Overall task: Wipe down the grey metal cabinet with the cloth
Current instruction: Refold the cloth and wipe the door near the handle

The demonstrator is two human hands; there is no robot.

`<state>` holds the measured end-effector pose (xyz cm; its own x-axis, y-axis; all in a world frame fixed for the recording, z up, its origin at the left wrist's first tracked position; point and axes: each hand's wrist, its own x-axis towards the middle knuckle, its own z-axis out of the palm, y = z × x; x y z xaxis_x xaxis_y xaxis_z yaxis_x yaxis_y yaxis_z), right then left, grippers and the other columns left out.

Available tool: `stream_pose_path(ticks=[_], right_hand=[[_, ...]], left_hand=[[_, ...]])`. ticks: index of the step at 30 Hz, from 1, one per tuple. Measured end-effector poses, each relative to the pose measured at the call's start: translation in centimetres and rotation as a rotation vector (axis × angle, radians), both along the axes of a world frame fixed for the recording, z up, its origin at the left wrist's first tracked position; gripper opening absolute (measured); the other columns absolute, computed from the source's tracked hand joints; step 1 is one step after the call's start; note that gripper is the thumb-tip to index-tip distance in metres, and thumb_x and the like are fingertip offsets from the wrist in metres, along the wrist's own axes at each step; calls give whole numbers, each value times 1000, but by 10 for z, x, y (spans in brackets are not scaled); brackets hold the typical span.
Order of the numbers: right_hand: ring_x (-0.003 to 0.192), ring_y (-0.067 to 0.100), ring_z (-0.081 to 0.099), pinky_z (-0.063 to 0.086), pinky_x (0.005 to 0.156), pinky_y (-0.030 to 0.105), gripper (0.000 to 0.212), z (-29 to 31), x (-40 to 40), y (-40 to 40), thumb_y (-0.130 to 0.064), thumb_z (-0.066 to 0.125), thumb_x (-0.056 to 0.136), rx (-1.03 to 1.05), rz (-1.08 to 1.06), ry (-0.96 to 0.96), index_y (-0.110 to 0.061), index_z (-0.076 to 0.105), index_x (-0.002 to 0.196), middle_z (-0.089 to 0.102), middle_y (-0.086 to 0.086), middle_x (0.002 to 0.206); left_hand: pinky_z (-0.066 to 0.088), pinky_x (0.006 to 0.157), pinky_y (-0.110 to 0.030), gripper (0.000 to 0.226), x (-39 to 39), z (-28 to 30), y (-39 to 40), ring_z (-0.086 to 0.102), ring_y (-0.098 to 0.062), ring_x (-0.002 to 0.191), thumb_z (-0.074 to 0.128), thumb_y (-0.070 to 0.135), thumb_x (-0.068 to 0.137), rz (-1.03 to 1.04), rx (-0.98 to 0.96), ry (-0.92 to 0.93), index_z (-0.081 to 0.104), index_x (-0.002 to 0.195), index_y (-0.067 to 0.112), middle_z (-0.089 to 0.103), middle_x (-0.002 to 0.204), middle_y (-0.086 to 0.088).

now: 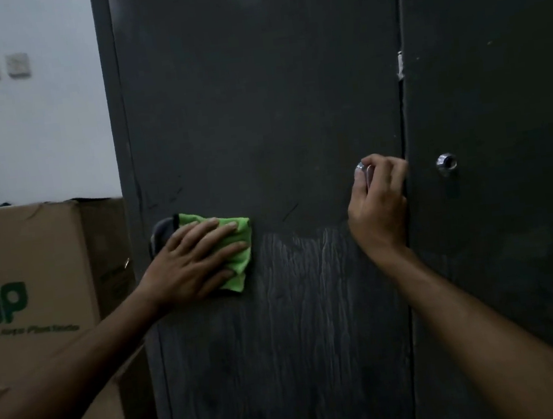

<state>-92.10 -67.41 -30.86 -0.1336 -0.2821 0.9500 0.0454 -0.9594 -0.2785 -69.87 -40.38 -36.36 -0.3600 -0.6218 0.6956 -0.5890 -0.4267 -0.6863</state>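
The dark grey metal cabinet (256, 108) fills the view, with two doors meeting at a vertical seam. My left hand (194, 256) presses a green cloth (238, 248) flat against the left door, fingers straight and spread. Wet streaks (306, 274) shine on the door to the right of the cloth and below it. My right hand (378, 204) grips the silver knob (364, 173) of the left door near the seam, fingers curled round it. A second silver knob (446, 163) sits on the right door.
A brown cardboard box (34, 271) with green lettering stands against the cabinet's left side. Behind it is a white wall with two switch plates (4, 67). A scrap of pale tape (400, 64) hangs at the door seam.
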Motion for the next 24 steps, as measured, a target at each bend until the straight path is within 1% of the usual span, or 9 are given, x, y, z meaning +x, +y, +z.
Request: stream_pose_path(ticks=[3, 6, 8, 11, 14, 16, 18, 22, 24], right_hand=[[86, 3, 50, 42, 63, 7, 21, -1, 1, -2, -26, 46, 106, 6, 42, 7, -9, 55, 115, 45, 8, 117], [94, 12, 57, 49, 72, 14, 21, -3, -4, -3, -27, 47, 106, 11, 84, 28, -11, 56, 116, 44, 4, 119], [92, 9, 56, 45, 70, 6, 20, -4, -7, -1, -26, 47, 106, 19, 72, 34, -11, 57, 116, 44, 5, 118], [89, 4, 50, 37, 65, -1, 21, -5, -4, 4, -24, 47, 107, 28, 44, 21, -8, 57, 116, 46, 10, 118], [87, -4, 39, 34, 61, -3, 23, -6, -1, 6, -25, 45, 107, 43, -9, 8, -7, 57, 117, 48, 13, 118], [85, -5, 38, 34, 59, 1, 24, -7, -1, 6, -26, 45, 107, 37, -32, 1, -8, 57, 118, 49, 12, 118], [84, -3, 41, 35, 61, 7, 23, -7, -1, 6, -25, 46, 107, 23, -26, -13, -8, 57, 118, 49, 12, 118], [85, 4, 49, 35, 63, 11, 24, -6, -1, 3, -27, 47, 107, 13, -25, -2, -10, 57, 121, 49, 11, 119], [81, 4, 47, 38, 59, 18, 27, -7, -1, 4, -32, 44, 107, 30, -39, 18, -13, 55, 124, 48, 9, 120]], left_hand=[[30, 118, -51, 51, 3, 11, 6, 38, -36, 151, 44, 48, 108, 22, -246, 158, 48, 155, 28, 43, 164, -10], [25, 121, -54, 53, -13, 5, -12, 31, -39, 154, 44, 47, 107, -13, -436, 340, 46, 155, 26, 36, 167, -12], [24, 123, -55, 54, -13, -12, -16, 31, -40, 153, 45, 47, 107, -14, -287, 266, 46, 156, 24, 36, 166, -13], [32, 122, -54, 51, 4, -30, 14, 36, -37, 152, 46, 47, 108, 17, 87, -6, 49, 154, 25, 46, 162, -13], [36, 118, -57, 51, 16, -17, 36, 38, -38, 150, 44, 45, 109, 43, -47, 37, 48, 154, 22, 49, 158, -17], [30, 122, -59, 53, 9, 1, 26, 31, -40, 155, 44, 43, 109, 44, -269, 192, 47, 156, 19, 42, 163, -18], [21, 127, -60, 56, -4, 1, 3, 21, -38, 160, 40, 46, 109, 8, -326, 295, 43, 159, 19, 33, 168, -17], [24, 126, -59, 60, -2, -53, -6, 25, -38, 158, 45, 48, 107, -8, 24, 92, 41, 160, 21, 30, 170, -14], [28, 125, -57, 60, 2, -65, 5, 30, -36, 156, 51, 47, 104, -5, 94, 15, 44, 158, 23, 36, 168, -12]])
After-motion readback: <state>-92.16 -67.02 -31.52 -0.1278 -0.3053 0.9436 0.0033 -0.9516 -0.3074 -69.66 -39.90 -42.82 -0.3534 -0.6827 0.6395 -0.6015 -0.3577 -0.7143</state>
